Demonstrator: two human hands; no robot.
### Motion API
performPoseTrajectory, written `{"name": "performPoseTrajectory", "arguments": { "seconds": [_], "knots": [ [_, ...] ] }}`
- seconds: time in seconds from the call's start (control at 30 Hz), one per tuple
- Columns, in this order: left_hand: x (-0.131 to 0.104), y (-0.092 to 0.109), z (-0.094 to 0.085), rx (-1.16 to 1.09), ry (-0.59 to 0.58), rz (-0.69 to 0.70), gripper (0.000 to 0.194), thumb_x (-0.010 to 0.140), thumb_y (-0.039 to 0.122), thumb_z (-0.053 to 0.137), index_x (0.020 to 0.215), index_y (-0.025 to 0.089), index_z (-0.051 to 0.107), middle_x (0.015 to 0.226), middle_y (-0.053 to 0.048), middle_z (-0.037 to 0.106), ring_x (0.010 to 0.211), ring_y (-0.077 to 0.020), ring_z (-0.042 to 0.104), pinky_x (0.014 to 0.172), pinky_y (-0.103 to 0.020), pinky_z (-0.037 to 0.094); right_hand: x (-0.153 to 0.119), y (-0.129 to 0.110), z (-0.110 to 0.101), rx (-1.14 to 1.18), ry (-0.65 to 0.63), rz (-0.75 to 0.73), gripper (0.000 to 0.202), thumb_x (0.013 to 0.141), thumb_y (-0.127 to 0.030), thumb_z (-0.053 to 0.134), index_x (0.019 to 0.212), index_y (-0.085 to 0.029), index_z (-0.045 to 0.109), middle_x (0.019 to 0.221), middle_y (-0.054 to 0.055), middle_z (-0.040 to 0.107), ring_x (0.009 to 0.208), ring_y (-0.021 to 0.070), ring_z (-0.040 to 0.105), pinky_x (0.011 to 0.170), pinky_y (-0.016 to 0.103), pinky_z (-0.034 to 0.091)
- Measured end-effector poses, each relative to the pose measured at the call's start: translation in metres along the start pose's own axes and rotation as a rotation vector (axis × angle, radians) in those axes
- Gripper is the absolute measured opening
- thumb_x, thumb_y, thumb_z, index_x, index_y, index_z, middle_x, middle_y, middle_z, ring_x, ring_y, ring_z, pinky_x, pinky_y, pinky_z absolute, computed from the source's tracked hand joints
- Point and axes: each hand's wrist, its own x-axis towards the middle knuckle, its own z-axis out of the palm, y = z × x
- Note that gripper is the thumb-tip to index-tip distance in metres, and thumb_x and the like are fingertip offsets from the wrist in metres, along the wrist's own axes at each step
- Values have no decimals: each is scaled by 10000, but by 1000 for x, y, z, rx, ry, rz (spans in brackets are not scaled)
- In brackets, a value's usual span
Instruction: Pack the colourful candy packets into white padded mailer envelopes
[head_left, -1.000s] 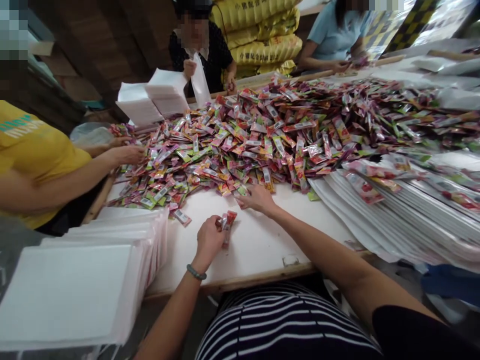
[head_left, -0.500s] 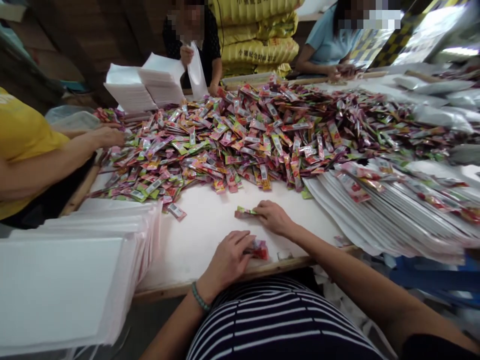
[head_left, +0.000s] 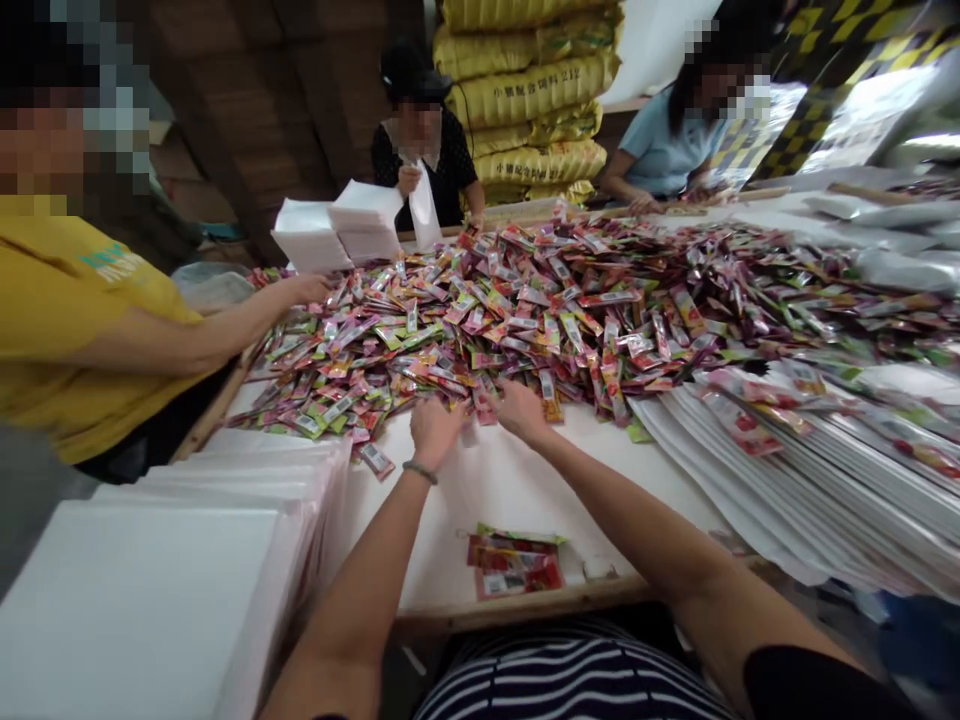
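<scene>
Both my hands reach out to the near edge of a large heap of small printed packets [head_left: 525, 300], pink, green, yellow and purple. My left hand [head_left: 435, 435], with a beaded bracelet at the wrist, touches the packets there; its fingers are blurred. To its right, my right hand [head_left: 521, 410] has its fingertips at a pink packet [head_left: 484, 405], and motion smears them too. Whether either hand grips a packet I cannot tell. Close to my body, several packets [head_left: 517, 570] lie in a small overlapping group on the white tabletop [head_left: 600, 480].
A stack of white bags [head_left: 165, 580] stands at the left, and fanned white bags [head_left: 720, 460] lie at the right with packets on top. Across the table are more white stacks [head_left: 307, 235]. A co-worker in yellow [head_left: 105, 310] reaches into the heap; two more people sit opposite.
My hands have moved forward from the table's near edge to the heap. The packets they held now lie in a group near my body. The view has tilted up slightly.
</scene>
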Motion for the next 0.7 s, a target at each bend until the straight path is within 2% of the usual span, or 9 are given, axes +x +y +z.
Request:
{"name": "performPoseTrajectory", "arguments": {
  "seconds": [0.1, 0.2, 0.27, 0.33, 0.5, 0.57, 0.7],
  "knots": [
    [25, 8, 15, 26, -62, -29, 328, 809, 300, 624, 1034, 64, 661, 1133, -247, 654, 1099, -304, 609, 847, -331, 443, 15, -5, 20, -65, -11, 43, 438, 908, -437, 506, 1189, -118, 609, 1190, 191, 635, 1098, 271, 595, 839, 302, 435],
    [24, -5, 24, 14, -159, -8, 190, 739, 269, 687, 850, 115, 685, 970, -186, 708, 970, -291, 651, 755, -318, 444, 10, 14, 25, -60, -77, 30, 309, 910, -337, 481, 1053, -141, 672, 1052, 153, 695, 985, 252, 637, 790, 294, 435],
    [13, -21, 24, -19, -237, 10, 181, 686, 295, 731, 758, 142, 665, 859, -120, 713, 878, -261, 656, 693, -293, 436, 1, 33, 20, -62, -119, 38, 250, 874, -300, 514, 960, -150, 694, 967, 135, 713, 916, 246, 648, 749, 289, 430],
    [-3, -38, 22, -78, -307, 21, 224, 662, 332, 742, 754, 153, 645, 779, -54, 694, 784, -209, 644, 635, -257, 426, -10, 51, 12, -48, -118, 39, 204, 844, -277, 535, 895, -160, 694, 909, 113, 715, 869, 232, 642, 713, 278, 420],
    [-47, -70, 19, -636, -519, -15, 347, 558, 392, 766, 737, 148, 597, 625, 46, 578, 591, -129, 551, 522, -222, 414, -40, 87, 2, 173, -28, 102, 122, 741, -255, 581, 805, -193, 663, 671, 4, 642, 654, 159, 567, 594, 243, 379],
    [-59, -75, 17, -769, -585, -59, 375, 508, 404, 783, 700, 146, 589, 592, 56, 543, 563, -127, 531, 505, -238, 438, -52, 97, 1, 330, -7, 123, 157, 695, -260, 596, 819, -191, 665, 631, -17, 610, 605, 143, 535, 578, 243, 381],
    [-69, -71, 12, -894, -619, -99, 381, 505, 393, 783, 729, 133, 616, 640, 31, 579, 585, -131, 543, 523, -270, 494, -73, 102, -4, 729, -46, 93, 226, 667, -333, 605, 814, -173, 666, 644, -17, 602, 584, 137, 520, 569, 256, 424]
  ]
}}
